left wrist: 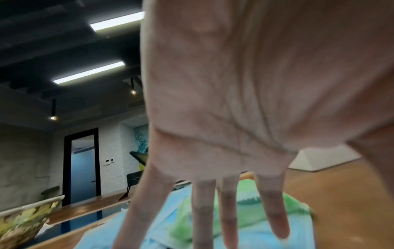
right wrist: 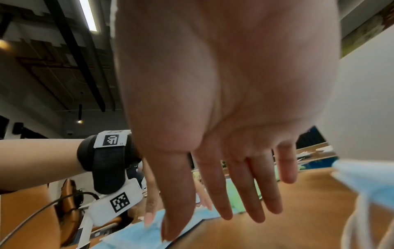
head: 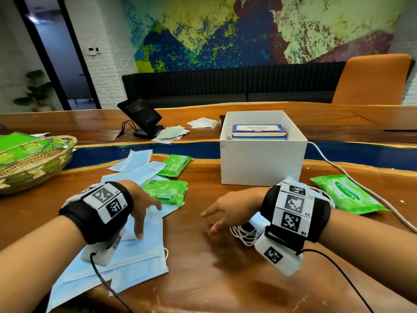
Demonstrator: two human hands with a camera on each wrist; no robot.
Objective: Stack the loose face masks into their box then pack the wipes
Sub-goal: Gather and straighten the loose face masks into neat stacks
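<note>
Several loose blue face masks lie spread on the wooden table at the near left, with more masks farther back. My left hand hangs open over them, fingers spread and pointing down, tips at the mask. A green wipes pack lies just beyond it, also showing as the wipes pack in the left wrist view. My right hand hovers open and holds nothing. A mask pile with white ear loops lies under my right wrist. The face mask box sits inside a white carton.
Two more green wipes packs lie left and right of the carton. A woven basket stands at the left edge. A tablet on a stand and wrapped masks are behind. A white cable runs along the right.
</note>
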